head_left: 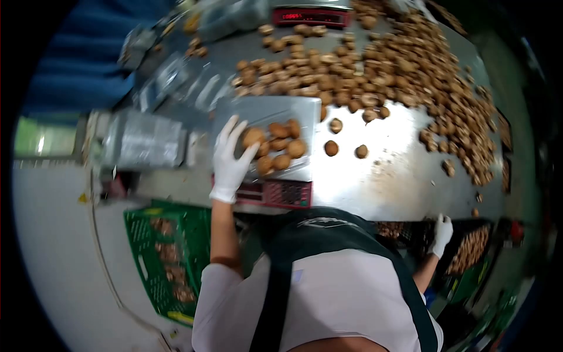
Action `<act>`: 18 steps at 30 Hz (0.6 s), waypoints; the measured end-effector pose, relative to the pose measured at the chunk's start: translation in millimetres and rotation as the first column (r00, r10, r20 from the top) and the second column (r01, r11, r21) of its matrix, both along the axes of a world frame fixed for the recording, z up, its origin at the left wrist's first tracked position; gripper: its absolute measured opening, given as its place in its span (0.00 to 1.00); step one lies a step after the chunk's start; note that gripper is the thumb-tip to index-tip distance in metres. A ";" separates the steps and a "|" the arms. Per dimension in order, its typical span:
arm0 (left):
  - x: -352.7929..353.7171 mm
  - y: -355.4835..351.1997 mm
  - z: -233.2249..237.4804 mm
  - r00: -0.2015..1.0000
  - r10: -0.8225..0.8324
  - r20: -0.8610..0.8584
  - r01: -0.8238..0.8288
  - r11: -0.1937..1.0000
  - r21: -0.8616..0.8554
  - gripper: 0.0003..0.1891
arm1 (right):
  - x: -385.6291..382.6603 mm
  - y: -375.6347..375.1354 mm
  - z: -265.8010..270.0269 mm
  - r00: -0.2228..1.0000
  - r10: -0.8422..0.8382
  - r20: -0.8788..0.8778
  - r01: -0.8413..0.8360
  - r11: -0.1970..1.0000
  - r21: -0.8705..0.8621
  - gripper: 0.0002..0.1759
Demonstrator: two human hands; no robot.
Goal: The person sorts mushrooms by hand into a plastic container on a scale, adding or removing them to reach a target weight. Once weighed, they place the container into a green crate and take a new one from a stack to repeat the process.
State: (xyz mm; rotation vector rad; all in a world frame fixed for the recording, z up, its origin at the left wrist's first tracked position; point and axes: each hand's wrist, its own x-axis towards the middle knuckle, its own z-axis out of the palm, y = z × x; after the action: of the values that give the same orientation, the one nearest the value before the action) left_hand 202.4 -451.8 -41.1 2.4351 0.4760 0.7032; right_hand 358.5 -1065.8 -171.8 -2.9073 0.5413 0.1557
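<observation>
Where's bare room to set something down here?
Bare steel table lies by the apron, between the nearer scale and the mushroom pile, short of loose mushrooms; brown specks dot its right. Crowded: the scale, with mushrooms by the left hand, and the table's far side.

White glare burns out the middle of the shiny grey metal surface [393, 129], washing away its detail, while the far right side sinks into murky dimness. The wide lens bends straight edges and rounds the view into black corners. Clear plastic packaging [170, 79] catches pale, soft reflections; the glowing red digits [293, 16] look smeared.
</observation>
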 end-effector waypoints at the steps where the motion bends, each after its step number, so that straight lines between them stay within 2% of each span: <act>1: 6.0 -6.3 -6.0 0.997 -0.063 -0.055 0.067 0.995 0.077 0.28 | -8.4 -4.4 6.4 0.991 0.007 -0.133 -0.006 1.000 0.010 0.30; 2: 11.5 -14.6 -9.8 0.989 -0.116 -0.092 0.122 0.991 0.060 0.30 | -11.8 -17.8 -6.2 0.984 0.012 -0.177 -0.018 0.999 -0.034 0.31; 4: 16.7 -27.2 -23.1 0.964 -0.102 -0.245 0.170 0.946 0.276 0.36 | -12.2 12.9 18.9 0.990 0.000 -0.143 -0.008 0.998 -0.057 0.27; 5: 18.4 -31.5 -25.1 0.958 -0.069 -0.278 0.157 0.937 0.311 0.39 | -3.8 18.7 18.7 0.981 -0.044 -0.190 0.027 0.996 -0.090 0.26; 6: 18.2 -34.3 -28.7 0.963 -0.050 -0.266 0.134 0.943 0.306 0.40 | -1.8 15.5 -2.5 0.999 -0.009 0.044 0.011 0.999 -0.031 0.26; 9: 17.6 -33.8 -31.6 0.947 -0.044 -0.319 0.136 0.953 0.272 0.41 | 30.5 54.2 0.7 0.996 0.047 0.071 -0.059 0.983 0.172 0.24; 11: 19.5 -37.2 -29.5 0.941 -0.052 -0.335 0.149 0.951 0.270 0.41 | 56.4 85.2 5.0 0.981 0.044 0.187 -0.094 0.960 0.265 0.22; 13: 22.6 -42.6 -28.3 0.935 -0.036 -0.353 0.139 0.953 0.270 0.41 | 85.1 110.8 8.7 0.969 0.095 0.230 -0.170 0.928 0.332 0.22; 14: 23.9 -44.5 -30.2 0.935 -0.051 -0.352 0.152 0.952 0.266 0.41 | 101.0 121.0 -0.3 0.932 0.155 0.327 -0.267 0.904 0.334 0.21; 15: 25.4 -46.4 -31.2 0.935 -0.063 -0.350 0.163 0.951 0.264 0.41 | 117.4 131.4 -8.6 0.882 0.210 0.422 -0.364 0.872 0.327 0.21; 17: 30.2 -53.6 -31.8 0.935 -0.066 -0.348 0.168 0.947 0.272 0.40 | 145.9 155.8 -3.0 0.821 0.409 0.399 -0.484 0.869 0.104 0.19; 18: 32.4 -56.2 -32.5 0.936 -0.094 -0.340 0.187 0.950 0.250 0.40 | 150.1 170.7 8.4 0.768 0.463 0.442 -0.534 0.844 0.043 0.16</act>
State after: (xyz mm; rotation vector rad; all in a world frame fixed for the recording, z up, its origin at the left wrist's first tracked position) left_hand 234.8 -508.0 -73.6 2.8378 0.3363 0.3227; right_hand 508.7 -895.1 -163.4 -2.7194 -0.3185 -0.3363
